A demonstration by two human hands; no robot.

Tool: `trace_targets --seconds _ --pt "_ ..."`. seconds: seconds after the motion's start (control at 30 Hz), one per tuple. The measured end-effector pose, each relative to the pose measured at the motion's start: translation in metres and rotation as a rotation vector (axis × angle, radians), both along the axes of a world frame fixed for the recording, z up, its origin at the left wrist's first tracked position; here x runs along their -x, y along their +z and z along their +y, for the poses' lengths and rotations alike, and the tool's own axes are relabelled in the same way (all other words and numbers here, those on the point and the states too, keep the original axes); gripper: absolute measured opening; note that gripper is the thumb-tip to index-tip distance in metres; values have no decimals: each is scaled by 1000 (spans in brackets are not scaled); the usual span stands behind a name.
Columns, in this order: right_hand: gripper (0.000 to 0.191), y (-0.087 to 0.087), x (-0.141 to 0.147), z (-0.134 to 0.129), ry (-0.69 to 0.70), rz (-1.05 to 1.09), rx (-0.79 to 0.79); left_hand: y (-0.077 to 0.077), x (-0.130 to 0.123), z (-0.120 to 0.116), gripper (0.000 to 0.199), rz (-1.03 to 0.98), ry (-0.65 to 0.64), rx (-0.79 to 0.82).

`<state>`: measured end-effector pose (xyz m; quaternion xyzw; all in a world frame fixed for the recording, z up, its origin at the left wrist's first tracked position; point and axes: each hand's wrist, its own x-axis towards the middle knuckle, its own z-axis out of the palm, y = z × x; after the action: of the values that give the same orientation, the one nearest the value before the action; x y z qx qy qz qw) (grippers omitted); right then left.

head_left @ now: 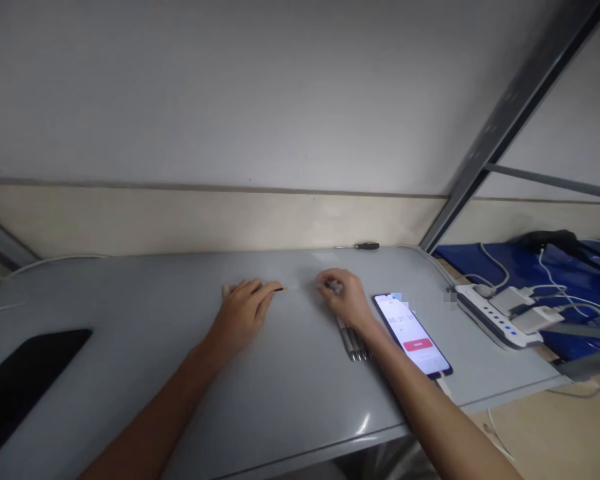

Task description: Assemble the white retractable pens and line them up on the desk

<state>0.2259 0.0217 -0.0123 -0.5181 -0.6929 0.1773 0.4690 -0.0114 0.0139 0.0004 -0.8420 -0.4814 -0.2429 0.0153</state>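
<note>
My left hand (pixel 243 308) is closed over a pen whose thin dark end with a brass-coloured point (pixel 280 289) sticks out to the right. A pale end shows beyond the fingers on the left; the middle is hidden. To the right, apart from it, my right hand (pixel 349 297) pinches a small grey piece (pixel 334 286), blurred and too small to name surely. Several grey pens (pixel 354 343) with shiny tips lie side by side on the table, partly under my right wrist.
A lit phone with a timer (pixel 413 333) lies right of my right forearm, a cable plugged in. Beyond it sits a white power strip (pixel 497 317) with chargers. A screwdriver (pixel 367 246) rests at the wall. A black flat object (pixel 35 373) lies on the grey table (pixel 145 300).
</note>
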Motion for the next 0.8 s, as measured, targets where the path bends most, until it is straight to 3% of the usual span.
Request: trace_targets --seconds 0.07,0.17,0.53,0.8 --pt "12 -3 -1 1 7 -165 -58 0 0 0 32 23 12 -16" --pt "14 -6 -1 2 31 -249 -81 -2 0 1 32 32 17 -17" --pt "15 -5 9 -7 230 -267 -141 -7 -10 -5 23 46 -49 11" --pt "6 1 11 -11 283 -278 -155 -11 -13 -6 22 88 -121 27"
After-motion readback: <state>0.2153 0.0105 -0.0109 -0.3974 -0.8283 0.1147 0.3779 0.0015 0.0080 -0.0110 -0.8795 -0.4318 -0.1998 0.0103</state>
